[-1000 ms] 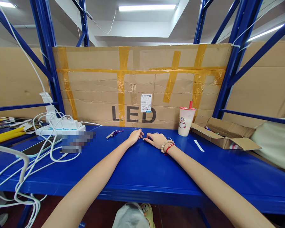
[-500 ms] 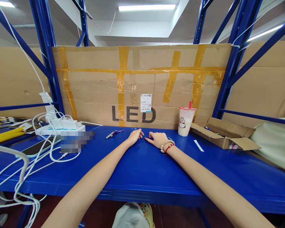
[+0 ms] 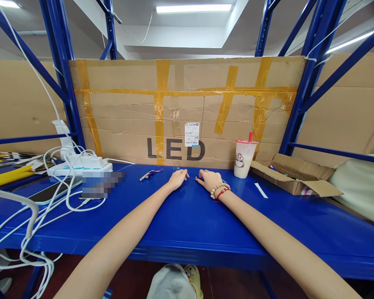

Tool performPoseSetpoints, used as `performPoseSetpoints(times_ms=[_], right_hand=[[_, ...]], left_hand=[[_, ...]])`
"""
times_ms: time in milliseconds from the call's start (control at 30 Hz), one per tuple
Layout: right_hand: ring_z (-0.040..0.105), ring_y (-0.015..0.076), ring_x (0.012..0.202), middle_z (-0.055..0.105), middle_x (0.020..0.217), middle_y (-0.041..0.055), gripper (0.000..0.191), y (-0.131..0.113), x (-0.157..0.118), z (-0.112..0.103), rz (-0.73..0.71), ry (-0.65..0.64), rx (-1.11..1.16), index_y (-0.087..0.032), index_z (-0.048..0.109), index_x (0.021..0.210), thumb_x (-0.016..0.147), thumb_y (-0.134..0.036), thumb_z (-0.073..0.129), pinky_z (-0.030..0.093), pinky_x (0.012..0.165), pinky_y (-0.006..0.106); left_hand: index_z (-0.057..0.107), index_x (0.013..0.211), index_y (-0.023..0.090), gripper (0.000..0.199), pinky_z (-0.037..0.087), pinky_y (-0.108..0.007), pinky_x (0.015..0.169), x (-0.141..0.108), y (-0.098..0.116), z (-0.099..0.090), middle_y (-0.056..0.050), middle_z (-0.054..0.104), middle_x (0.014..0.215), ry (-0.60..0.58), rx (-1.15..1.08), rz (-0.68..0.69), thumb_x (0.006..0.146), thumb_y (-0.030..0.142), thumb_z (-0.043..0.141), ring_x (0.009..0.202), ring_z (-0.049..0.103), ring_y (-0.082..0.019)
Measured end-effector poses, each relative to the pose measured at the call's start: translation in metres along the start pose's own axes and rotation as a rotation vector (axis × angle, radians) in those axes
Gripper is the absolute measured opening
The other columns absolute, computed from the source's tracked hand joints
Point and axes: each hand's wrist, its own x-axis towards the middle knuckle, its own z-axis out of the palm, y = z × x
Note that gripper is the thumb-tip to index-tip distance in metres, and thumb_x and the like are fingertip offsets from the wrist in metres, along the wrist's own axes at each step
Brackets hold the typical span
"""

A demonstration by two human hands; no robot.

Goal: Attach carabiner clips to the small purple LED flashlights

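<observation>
On the blue shelf top (image 3: 180, 216), my left hand (image 3: 178, 179) rests with its fingers loosely bent and slightly apart, and nothing shows in them. A short gap separates it from my right hand (image 3: 208, 180), which lies knuckles up with its fingers curled under and the thumb drawn in. Whatever those fingers hold, if anything, is hidden beneath them. A bead bracelet (image 3: 216, 190) and a red cord circle my right wrist. Left of my left hand lie pens (image 3: 149, 175), one silvery and one purple. A milky drink cup (image 3: 244, 160) with a red straw stands right of my right hand.
At the left are a power strip (image 3: 81, 169), tangled white cables (image 3: 69, 199), a phone (image 3: 46, 194) and a blurred-out patch. A white paper strip (image 3: 261, 190) and an open cardboard box (image 3: 294, 174) lie at the right. A taped cardboard panel (image 3: 127, 120) closes off the back.
My right hand's thumb has drawn in, and its fingers have shifted slightly right, widening the gap between the hands. The dark bit at the right thumb is out of sight. My left hand stays in place.
</observation>
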Motion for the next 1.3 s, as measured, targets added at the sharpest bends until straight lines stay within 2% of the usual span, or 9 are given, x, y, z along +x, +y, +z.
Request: performPoseSetpoints(times_ms=[133,300,567,700,967,1133,1200,1300], right_hand=[[0.060,0.0179,0.084,0.062,0.095,0.0046,0.027,0.000,0.000,0.000,0.034,0.003,-0.001,-0.019,0.054,0.097,0.087,-0.041,0.043,0.036,0.061,0.027],[0.058,0.0174,0.089,0.059,0.100,0.0052,0.021,0.001,0.000,-0.001,0.054,0.015,-0.010,-0.019,0.054,0.097,0.087,-0.036,0.047,0.036,0.062,0.027],[0.053,0.0169,0.096,0.055,0.104,0.0057,0.014,0.003,0.001,0.000,0.036,0.020,-0.042,-0.020,0.053,0.097,0.086,-0.027,0.050,0.037,0.062,0.024],[0.053,0.0160,0.094,0.054,0.106,0.0063,0.014,0.003,0.000,0.001,0.028,0.016,-0.056,-0.021,0.052,0.100,0.087,-0.018,0.046,0.037,0.061,0.024],[0.050,0.0171,0.097,0.053,0.108,0.0079,0.021,0.002,-0.002,-0.003,0.045,0.014,-0.073,-0.021,0.054,0.099,0.087,-0.012,0.039,0.039,0.064,0.026],[0.046,0.0213,0.102,0.048,0.113,0.0117,0.023,0.002,-0.002,0.003,0.090,0.074,-0.084,-0.018,0.051,0.106,0.084,-0.021,0.046,0.040,0.074,0.030],[0.045,0.0222,0.102,0.048,0.112,0.0129,0.026,0.002,-0.001,0.006,0.112,0.090,-0.088,-0.018,0.049,0.109,0.084,-0.024,0.046,0.039,0.075,0.031],[0.046,0.0232,0.101,0.048,0.111,0.0146,0.029,0.003,0.000,0.009,0.144,0.069,-0.084,-0.017,0.048,0.111,0.085,-0.027,0.044,0.039,0.075,0.031]], left_hand=[[0.058,0.071,0.017,0.037,0.039,-0.031,0.079,-0.005,0.004,-0.001,-0.006,0.063,0.081,0.038,0.151,-0.007,0.084,0.033,0.028,0.085,0.054,-0.020],[0.060,0.076,0.015,0.031,0.032,-0.040,0.088,-0.011,0.009,-0.003,-0.011,0.062,0.097,0.117,0.375,-0.042,0.083,0.029,0.033,0.104,0.045,-0.029],[0.059,0.095,0.009,0.029,0.030,-0.039,0.092,-0.017,0.013,-0.003,-0.017,0.054,0.111,0.162,0.645,-0.059,0.080,0.020,0.036,0.108,0.042,-0.029],[0.054,0.109,0.006,0.037,0.024,-0.041,0.096,-0.017,0.011,-0.008,-0.020,0.050,0.117,0.189,0.737,-0.095,0.078,0.018,0.039,0.112,0.039,-0.031],[0.046,0.120,-0.003,0.057,0.018,-0.048,0.098,-0.017,0.006,-0.014,-0.028,0.042,0.126,0.220,0.879,-0.238,0.079,0.035,0.040,0.122,0.028,-0.041],[0.036,0.132,0.004,0.073,0.014,-0.057,0.096,-0.016,0.009,-0.015,-0.025,0.031,0.136,0.175,0.968,-0.417,0.077,0.052,0.036,0.127,0.014,-0.047],[0.036,0.132,0.004,0.075,0.013,-0.061,0.094,-0.015,0.009,-0.015,-0.026,0.030,0.136,0.170,0.962,-0.476,0.076,0.055,0.035,0.126,0.016,-0.049],[0.037,0.131,0.003,0.074,0.012,-0.063,0.093,-0.014,0.009,-0.015,-0.028,0.033,0.134,0.154,0.949,-0.490,0.078,0.054,0.032,0.122,0.025,-0.048]])
